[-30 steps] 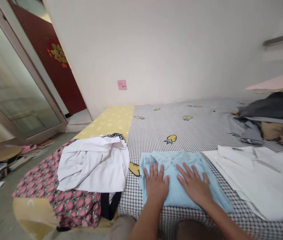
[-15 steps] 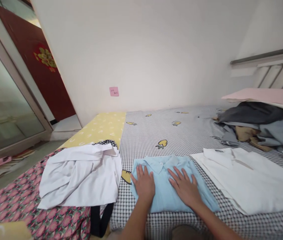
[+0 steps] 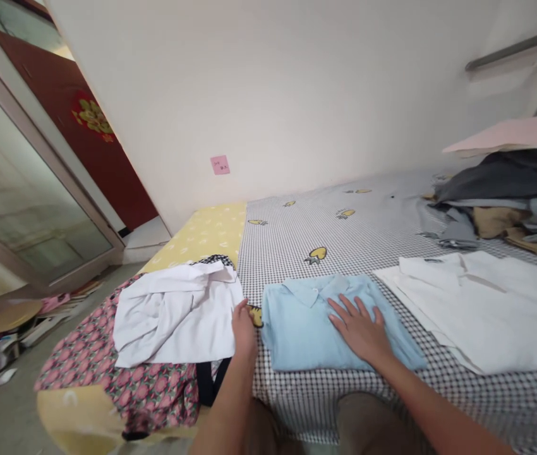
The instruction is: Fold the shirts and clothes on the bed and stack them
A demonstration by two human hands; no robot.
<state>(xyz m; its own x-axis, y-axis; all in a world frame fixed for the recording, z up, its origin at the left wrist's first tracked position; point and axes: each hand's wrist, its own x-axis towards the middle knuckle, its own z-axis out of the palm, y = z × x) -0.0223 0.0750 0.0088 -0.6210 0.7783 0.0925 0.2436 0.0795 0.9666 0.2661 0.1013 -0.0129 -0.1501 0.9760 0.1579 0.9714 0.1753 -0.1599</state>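
Light-blue collared shirt [image 3: 309, 338] lies folded in a rectangle, near centre of the checked bedsheet [image 3: 292, 243]. White collared shirt [image 3: 500, 316], right, looks folded too; white garment [image 3: 168, 322], left, rumpled. Right hand [image 3: 361, 330] palm down on the light-blue collared shirt, fingers spread. Left hand [image 3: 244, 325] edge-on beside the white garment; contact and grip can't be told.

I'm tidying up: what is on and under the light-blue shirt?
The right hand rests on the light-blue shirt. Checked bedding shows around it; whatever lies directly underneath is covered.
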